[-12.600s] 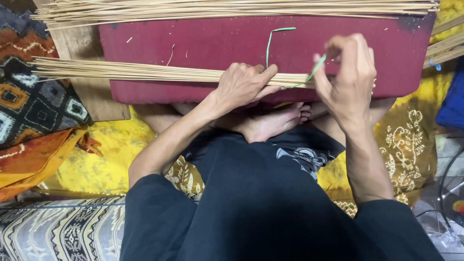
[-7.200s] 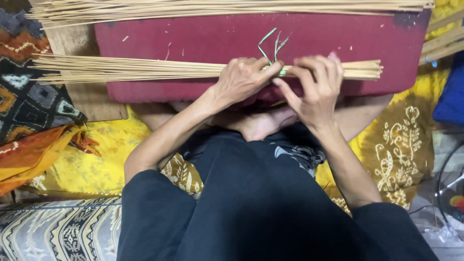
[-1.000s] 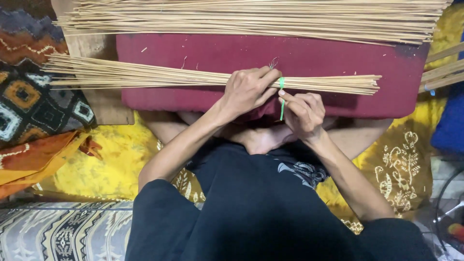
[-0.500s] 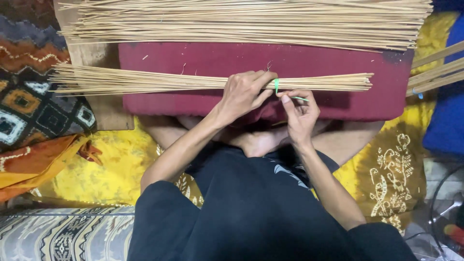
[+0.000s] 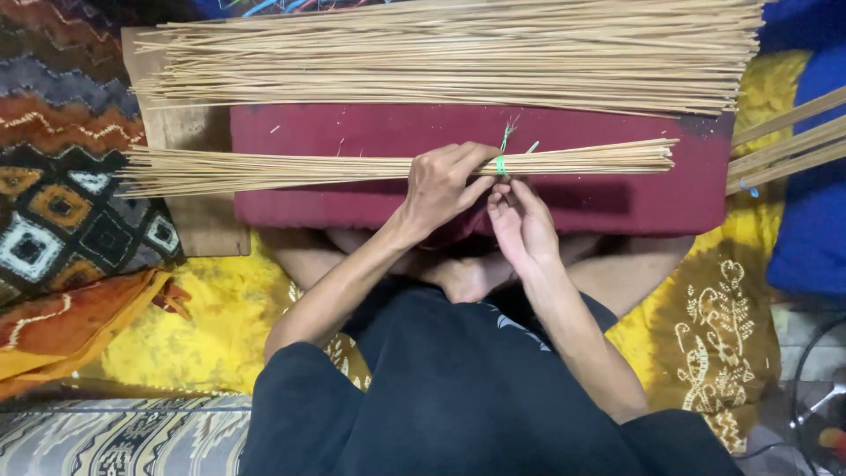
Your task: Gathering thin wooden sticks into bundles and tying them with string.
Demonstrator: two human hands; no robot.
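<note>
A long bundle of thin tan sticks (image 5: 291,169) lies sideways across a dark red cushion (image 5: 617,198). A green tie (image 5: 500,161) wraps the bundle near its middle, with its loose ends sticking up. My left hand (image 5: 443,183) is closed over the bundle just left of the tie. My right hand (image 5: 520,225) sits right below the tie, its fingertips touching the bundle's underside there. I sit cross-legged behind the cushion in dark clothes.
A large loose heap of the same sticks (image 5: 458,57) lies beyond the cushion on a wooden board (image 5: 189,132). More sticks (image 5: 789,145) jut in at the right. Yellow patterned cloth (image 5: 203,326) covers the floor, with patterned fabric (image 5: 62,194) at left and blue fabric (image 5: 811,238) at right.
The view has shifted down and right. My right hand has let the green tie's end go and dropped beneath the bundle. The tie now stands wrapped round the sticks.
</note>
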